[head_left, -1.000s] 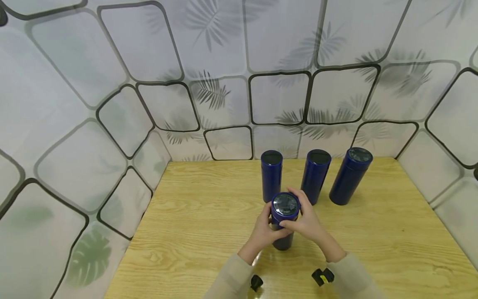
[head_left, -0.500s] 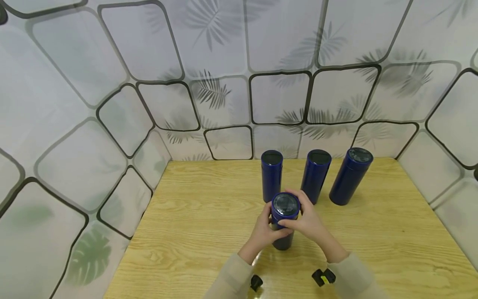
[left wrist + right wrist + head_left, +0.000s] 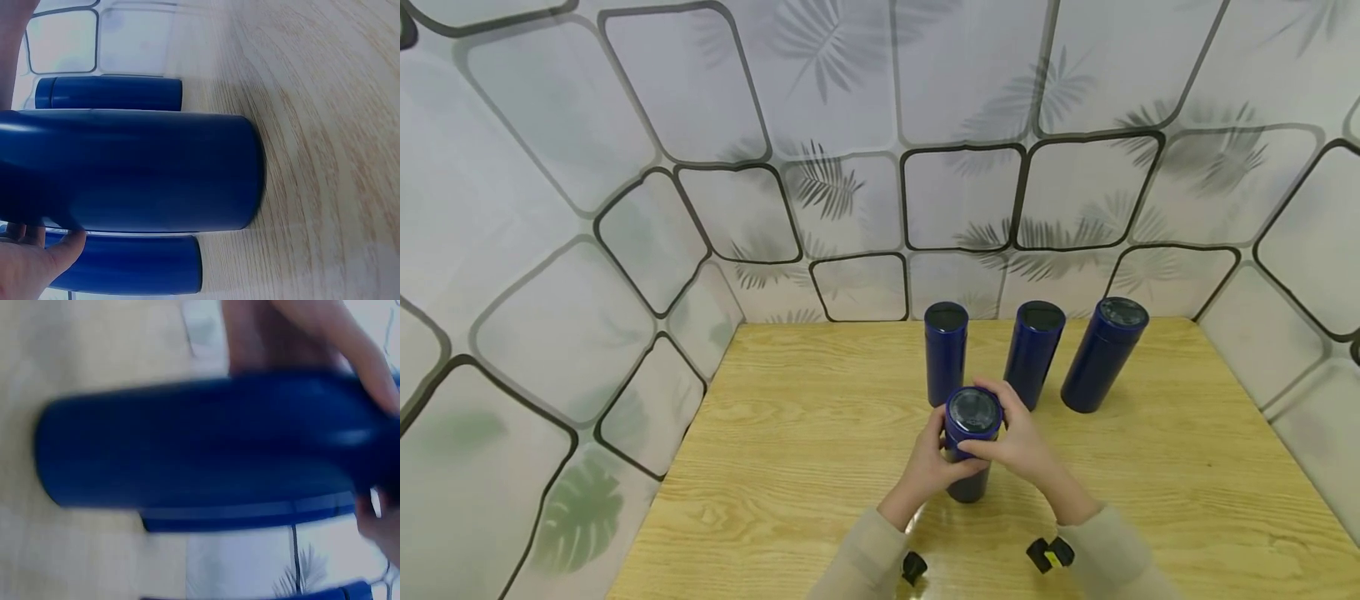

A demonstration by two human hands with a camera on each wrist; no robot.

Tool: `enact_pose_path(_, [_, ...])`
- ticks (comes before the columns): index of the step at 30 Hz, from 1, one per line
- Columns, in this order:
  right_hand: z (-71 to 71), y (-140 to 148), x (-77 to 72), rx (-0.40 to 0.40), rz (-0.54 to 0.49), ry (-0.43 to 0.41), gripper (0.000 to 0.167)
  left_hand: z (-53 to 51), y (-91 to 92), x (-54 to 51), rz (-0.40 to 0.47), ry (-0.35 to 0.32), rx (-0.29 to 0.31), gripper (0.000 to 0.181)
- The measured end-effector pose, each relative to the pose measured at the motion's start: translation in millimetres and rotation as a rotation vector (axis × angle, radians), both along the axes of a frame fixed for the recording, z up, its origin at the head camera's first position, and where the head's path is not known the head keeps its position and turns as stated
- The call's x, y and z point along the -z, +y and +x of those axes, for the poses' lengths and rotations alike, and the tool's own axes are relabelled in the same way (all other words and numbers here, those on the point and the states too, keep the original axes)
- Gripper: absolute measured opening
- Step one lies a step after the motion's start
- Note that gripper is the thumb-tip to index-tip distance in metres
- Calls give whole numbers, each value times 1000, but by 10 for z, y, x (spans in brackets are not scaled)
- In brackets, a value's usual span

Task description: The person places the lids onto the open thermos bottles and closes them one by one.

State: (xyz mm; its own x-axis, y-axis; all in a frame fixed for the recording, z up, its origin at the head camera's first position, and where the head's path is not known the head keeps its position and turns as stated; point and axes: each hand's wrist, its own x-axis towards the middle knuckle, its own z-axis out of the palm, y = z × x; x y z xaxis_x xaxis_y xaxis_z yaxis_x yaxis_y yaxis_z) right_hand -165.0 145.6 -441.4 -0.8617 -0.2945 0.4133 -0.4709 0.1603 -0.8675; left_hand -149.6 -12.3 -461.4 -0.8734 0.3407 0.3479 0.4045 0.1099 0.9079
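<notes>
An upright dark blue thermos flask (image 3: 973, 411) with a glossy black round top stands at the front of the group, between both hands. Low on its upper part, my left hand (image 3: 925, 462) grips it from the left, thumb across the near side. My right hand (image 3: 1022, 442) holds it around the top from the right, the thumb lying on the near side just below the rim. In the left wrist view the flask's body (image 3: 131, 169) reaches down to the wooden table. The right wrist view is blurred, with the flask (image 3: 187, 444) filling its middle.
Behind stand three similar blue flasks: a left one (image 3: 946, 358), a middle one (image 3: 1034, 358) and a right one (image 3: 1103, 358). They rest on a wooden table (image 3: 790, 433) backed by a patterned wall (image 3: 850, 208). Small black devices (image 3: 1049, 555) show near the wrists.
My right wrist has shifted very slightly to the right, its fingers still around the flask's top. The flask, my left hand and the three flasks behind look the same.
</notes>
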Motion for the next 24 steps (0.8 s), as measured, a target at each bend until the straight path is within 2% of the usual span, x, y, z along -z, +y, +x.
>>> enact_pose_path(3, [59,-95,11,142,14,12,76,-1,-1,-5,-8,16,-13,65])
enact_pose_path(5, [81,-121,29,160,-8,41,76,-2,1,-3,-12,26,-21,65])
enact_pose_path(7, [79,-108,34,81,-67,79,77,2,2,-2,-15,15,-18,65])
enact_pose_path(11, [1,-18,10,-235,-197,156,77,13,4,-6,-21,-18,-15,66])
enact_pose_path(13, [-34,27,-8,-327,-211,166,76,18,3,-9,-27,-31,-14,67])
enact_pose_path(15, [-40,52,-17,-295,-166,132,76,22,2,-13,-30,-37,-13,67])
enact_pose_path(19, [16,26,-10,-58,-8,17,79,25,-6,-17,-37,-39,-8,65])
enact_pose_path(21, [45,-11,-4,36,39,-21,78,18,-5,-13,-36,-28,-13,65])
enact_pose_path(23, [58,-37,2,75,45,-17,77,-21,-3,78,-27,-2,-18,66])
enact_pose_path(24, [58,-37,12,60,24,-7,77,-25,-2,80,-24,-5,-16,66])
